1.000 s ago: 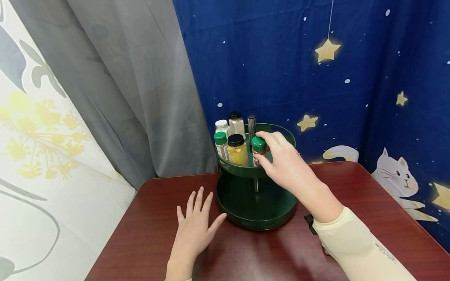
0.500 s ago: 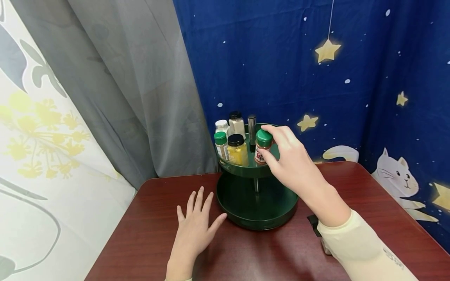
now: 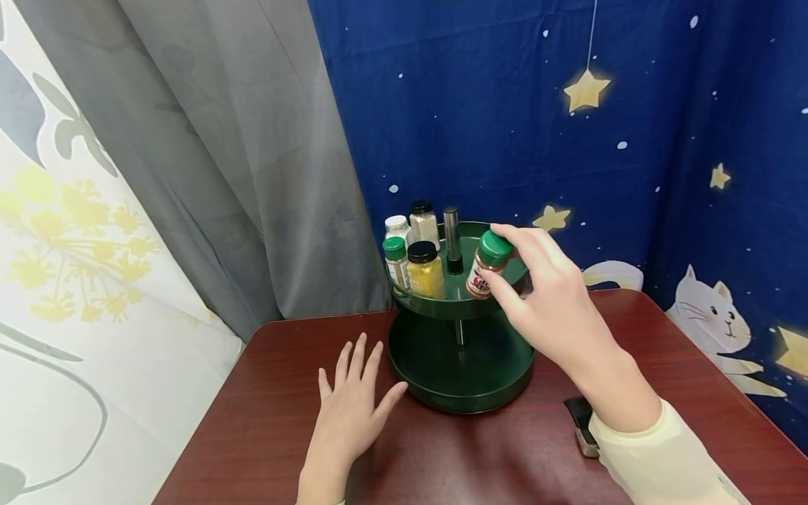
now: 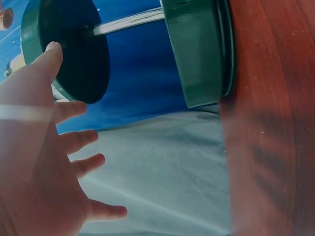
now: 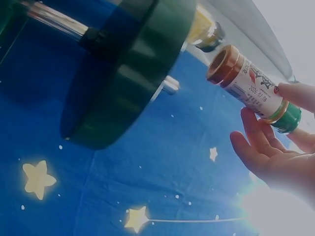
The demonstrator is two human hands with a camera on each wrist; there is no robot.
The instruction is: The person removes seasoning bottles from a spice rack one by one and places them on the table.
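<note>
My right hand (image 3: 555, 294) grips a small spice jar (image 3: 487, 265) with a green cap, reddish contents and a printed label. The jar tilts over the front right of the upper tier (image 3: 442, 307) of a green two-tier turntable rack. In the right wrist view the spice jar (image 5: 253, 83) is off the tier, its base facing the camera, thumb and fingers around its cap end. My left hand (image 3: 348, 410) has its fingers spread, close to the left side of the lower tier (image 3: 463, 403); the left wrist view shows the hand (image 4: 39, 142) holding nothing.
On the upper tier's left stand a yellow jar with black lid (image 3: 426, 272), a green-capped jar (image 3: 396, 261), a white-capped jar (image 3: 398, 228) and a black-capped jar (image 3: 424, 223). A metal post (image 3: 452, 238) rises mid-tier. A black-topped container (image 3: 583, 424) sits by the right sleeve.
My right hand has lifted the spice jar and carried it rightward, tipping it. The left hand has stayed in place.
</note>
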